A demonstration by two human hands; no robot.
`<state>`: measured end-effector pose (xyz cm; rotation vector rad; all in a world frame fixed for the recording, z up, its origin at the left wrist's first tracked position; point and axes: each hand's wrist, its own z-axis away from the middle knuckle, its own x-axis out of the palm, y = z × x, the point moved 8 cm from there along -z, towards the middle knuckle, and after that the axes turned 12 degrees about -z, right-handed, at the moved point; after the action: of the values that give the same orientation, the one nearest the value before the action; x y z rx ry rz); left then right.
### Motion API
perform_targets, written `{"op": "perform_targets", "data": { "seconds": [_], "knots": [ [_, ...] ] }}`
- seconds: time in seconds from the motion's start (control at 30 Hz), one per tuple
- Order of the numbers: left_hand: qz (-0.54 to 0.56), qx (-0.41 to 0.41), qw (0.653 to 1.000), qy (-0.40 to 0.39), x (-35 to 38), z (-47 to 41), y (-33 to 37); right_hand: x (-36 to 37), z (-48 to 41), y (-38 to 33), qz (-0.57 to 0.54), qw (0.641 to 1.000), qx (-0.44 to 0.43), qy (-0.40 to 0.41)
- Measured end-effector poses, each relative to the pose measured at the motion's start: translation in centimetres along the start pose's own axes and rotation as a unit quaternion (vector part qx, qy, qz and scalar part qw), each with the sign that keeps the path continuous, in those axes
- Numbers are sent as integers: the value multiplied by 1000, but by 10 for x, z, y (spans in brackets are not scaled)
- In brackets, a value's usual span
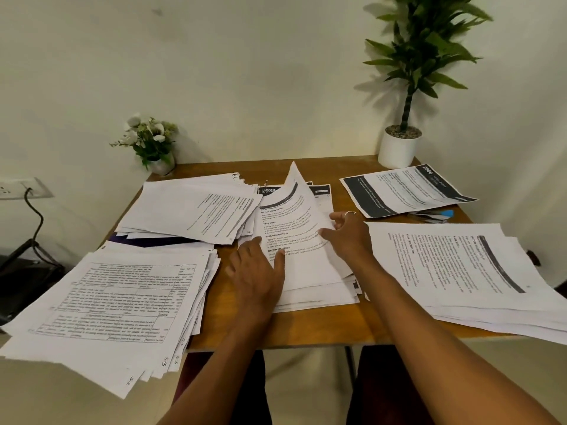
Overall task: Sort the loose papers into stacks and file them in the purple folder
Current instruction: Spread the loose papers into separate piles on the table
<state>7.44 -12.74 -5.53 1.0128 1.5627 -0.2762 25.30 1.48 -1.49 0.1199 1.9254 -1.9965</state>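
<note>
Several paper stacks cover a small wooden table (310,326). In the middle lies a stack of printed sheets (310,286); its top sheet (294,216) is lifted at the right edge and curls upward. My right hand (348,237) pinches that raised edge. My left hand (257,274) lies flat on the stack's left side, fingers straight. A table-printed stack (116,305) overhangs the near left edge. Another stack (196,207) lies at the back left, on top of the purple folder (153,241), of which only a dark strip shows. A text stack (466,271) lies at the right.
A sheet with a dark border (405,191) lies at the back right, pens (435,214) beside it. A small flower pot (153,145) stands at the back left corner, a tall plant in a white pot (399,148) at the back right. A wall socket (21,188) is at left.
</note>
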Motion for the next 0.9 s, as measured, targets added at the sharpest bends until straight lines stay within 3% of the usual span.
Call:
{"op": "perform_targets", "data": {
  "seconds": [0.1, 0.27, 0.37, 0.43, 0.53, 0.63, 0.73, 0.77, 0.9],
  "knots": [
    [56, -18, 998, 17, -5, 0, -2, -5, 5, 0, 6, 999, 21, -37],
    [150, -9, 985, 81, -26, 8, -5, -45, 22, 23, -152, 983, 105, -25],
    [167, -17, 985, 44, -25, 18, 5, -59, 36, 43, -277, 950, 143, -1],
    [202, -25, 979, -23, -22, 28, 22, -67, 45, 52, -345, 926, 154, 22],
    [369, -54, 912, -169, -12, 39, 59, -79, 60, 67, -406, 896, 162, 70],
    [468, -101, 841, -250, -3, 43, 91, -92, 74, 81, -461, 865, 152, 124],
    [555, -211, 738, -320, 13, 53, 117, -107, 90, 94, -509, 825, 129, 211],
    [554, -213, 732, -335, 17, 56, 127, -112, 94, 97, -513, 817, 120, 236],
    [432, -104, 836, -321, 17, 54, 160, -113, 105, 103, -517, 811, 113, 249]
  ]
}}
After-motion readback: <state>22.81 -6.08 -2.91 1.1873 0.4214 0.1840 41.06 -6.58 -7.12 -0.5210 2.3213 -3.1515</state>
